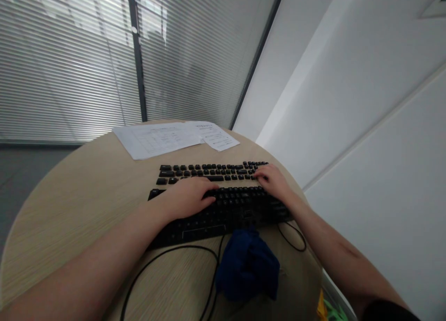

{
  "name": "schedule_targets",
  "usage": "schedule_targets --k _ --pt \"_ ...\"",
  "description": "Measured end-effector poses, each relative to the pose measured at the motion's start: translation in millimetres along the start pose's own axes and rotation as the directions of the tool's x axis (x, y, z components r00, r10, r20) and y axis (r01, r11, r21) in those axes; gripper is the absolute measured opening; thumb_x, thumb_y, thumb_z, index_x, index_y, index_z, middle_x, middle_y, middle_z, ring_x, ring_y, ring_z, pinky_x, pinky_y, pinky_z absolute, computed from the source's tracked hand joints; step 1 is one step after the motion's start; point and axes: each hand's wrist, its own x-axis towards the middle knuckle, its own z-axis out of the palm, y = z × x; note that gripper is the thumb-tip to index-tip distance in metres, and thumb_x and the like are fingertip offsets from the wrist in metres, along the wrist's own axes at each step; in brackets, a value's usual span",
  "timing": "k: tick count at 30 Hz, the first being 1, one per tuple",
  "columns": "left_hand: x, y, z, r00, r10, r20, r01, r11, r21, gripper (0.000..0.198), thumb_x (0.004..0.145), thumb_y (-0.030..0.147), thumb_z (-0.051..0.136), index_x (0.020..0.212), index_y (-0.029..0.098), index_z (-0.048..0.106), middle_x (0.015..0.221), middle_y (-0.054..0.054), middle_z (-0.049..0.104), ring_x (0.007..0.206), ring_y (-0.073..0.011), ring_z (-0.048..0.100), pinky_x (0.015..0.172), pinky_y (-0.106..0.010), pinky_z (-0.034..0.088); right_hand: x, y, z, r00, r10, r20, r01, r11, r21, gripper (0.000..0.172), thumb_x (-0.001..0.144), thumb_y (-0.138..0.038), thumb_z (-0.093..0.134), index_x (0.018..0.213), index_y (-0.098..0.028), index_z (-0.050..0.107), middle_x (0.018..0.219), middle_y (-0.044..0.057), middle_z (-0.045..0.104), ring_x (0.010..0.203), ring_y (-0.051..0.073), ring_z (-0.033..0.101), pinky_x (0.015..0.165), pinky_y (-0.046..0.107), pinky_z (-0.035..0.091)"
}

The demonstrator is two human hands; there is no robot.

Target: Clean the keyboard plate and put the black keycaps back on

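Observation:
A black keyboard (pixel 223 214) lies on the round wooden table. Behind it, loose black keycaps (pixel 216 178) are laid out in rows. My left hand (pixel 190 195) hovers over or rests on the keyboard's left half, thumb and forefinger apart, with nothing visible between them. At the right end of the keycap rows, my right hand (pixel 273 179) has its fingers curled and pinched at a keycap (pixel 256 174), which the fingertips partly hide. Which keys sit under my left palm cannot be seen.
A crumpled blue cloth (pixel 247 265) lies in front of the keyboard, beside a looping black cable (pixel 167 252). Printed papers (pixel 160 137) lie at the table's (pixel 69 200) far edge. A white wall (pixel 365 126) stands close on the right, with a window with blinds (pixel 69 70) behind.

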Motion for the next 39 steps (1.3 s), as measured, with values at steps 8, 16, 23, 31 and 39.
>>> schedule_targets --k 8,16,23,31,39 --pt "-1.6 -3.6 -3.2 1.0 -0.005 -0.015 0.005 0.999 0.038 0.038 0.093 0.035 0.054 0.125 0.023 0.071 0.12 -0.01 0.074 0.108 -0.0294 0.069 0.096 -0.042 0.053 83.7 56.8 16.9 0.916 0.274 0.293 -0.241 0.96 -0.146 0.018 0.087 -0.018 0.068 0.101 -0.019 0.08 0.111 0.008 0.077 0.11 0.023 0.067 0.103 0.037 0.047" --pt "-2.1 -5.8 -6.2 1.0 -0.019 -0.024 0.02 0.999 0.038 0.039 0.095 0.036 0.054 0.129 0.024 0.069 0.126 -0.008 0.072 0.113 -0.03 0.068 0.098 -0.043 0.053 109.4 61.9 31.2 0.844 0.294 0.449 -0.252 0.956 -0.152 0.013 0.083 -0.022 0.075 0.094 -0.022 0.083 0.099 0.003 0.079 0.097 0.02 0.071 0.09 0.027 0.051" --pt "-2.3 -4.8 -3.7 1.0 -0.022 -0.006 0.022 0.999 0.043 0.037 0.094 0.034 0.055 0.126 0.024 0.07 0.122 -0.009 0.072 0.108 -0.0303 0.07 0.095 -0.043 0.054 114.4 63.4 37.2 0.842 0.277 0.463 -0.228 0.96 -0.161 0.018 0.088 -0.021 0.069 0.1 -0.021 0.082 0.105 0.004 0.079 0.1 0.019 0.07 0.092 0.027 0.049" --pt "0.0 -7.0 -4.2 1.0 -0.024 0.009 0.024 0.998 0.053 0.04 0.095 0.035 0.054 0.13 0.023 0.069 0.126 -0.009 0.071 0.112 -0.0311 0.068 0.098 -0.045 0.053 119.1 57.7 43.2 0.852 0.25 0.46 -0.207 0.968 -0.144 0.015 0.085 -0.018 0.072 0.096 -0.02 0.082 0.099 0.004 0.079 0.094 0.019 0.07 0.089 0.026 0.049" --pt "0.8 -9.8 -1.8 1.0 -0.012 0.013 0.011 0.997 0.072 0.041 0.096 0.037 0.052 0.133 0.025 0.067 0.127 -0.008 0.071 0.113 -0.0293 0.068 0.1 -0.043 0.052 101.1 30.9 13.3 0.926 0.277 0.256 -0.256 0.96 -0.111 0.016 0.089 -0.023 0.068 0.1 -0.021 0.079 0.092 0.004 0.077 0.086 0.018 0.069 0.086 0.03 0.051"
